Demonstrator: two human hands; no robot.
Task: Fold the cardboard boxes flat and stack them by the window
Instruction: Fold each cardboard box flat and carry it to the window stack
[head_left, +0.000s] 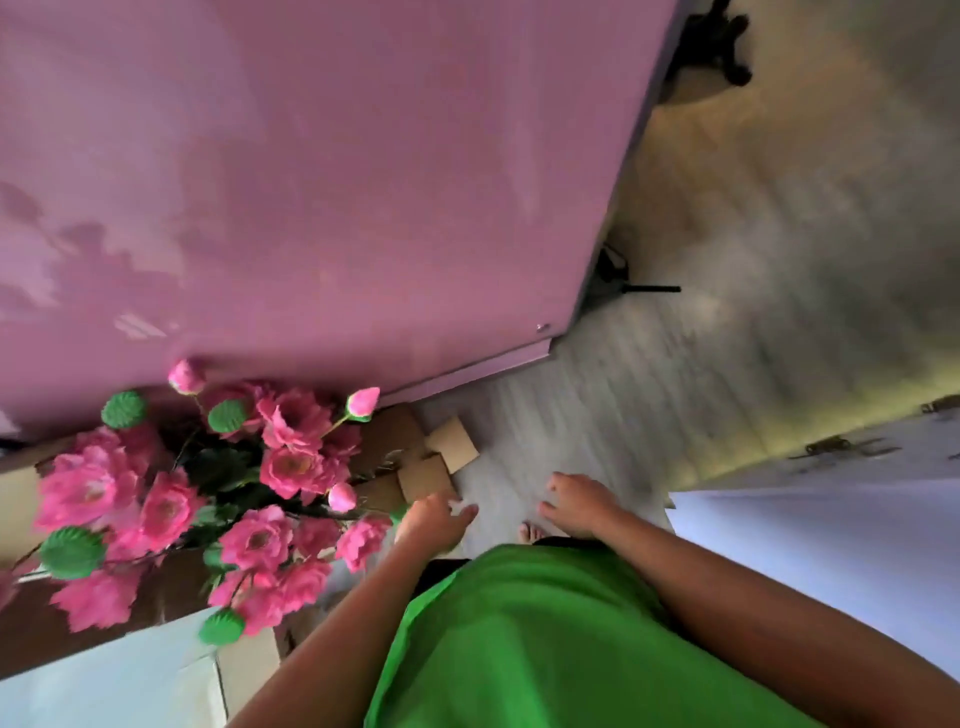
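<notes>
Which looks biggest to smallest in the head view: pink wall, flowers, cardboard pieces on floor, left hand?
1. pink wall
2. flowers
3. cardboard pieces
4. left hand

The last two look close. The hand is nearer the camera, so that order is unsure.

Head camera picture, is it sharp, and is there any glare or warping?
Head view: motion blur smears the grey floor and softens both hands, left and right; pale reflections sheen the glossy pink cabinet panel; wide-angle distortion tilts its edges; the pink artificial flowers are only slightly soft.
</notes>
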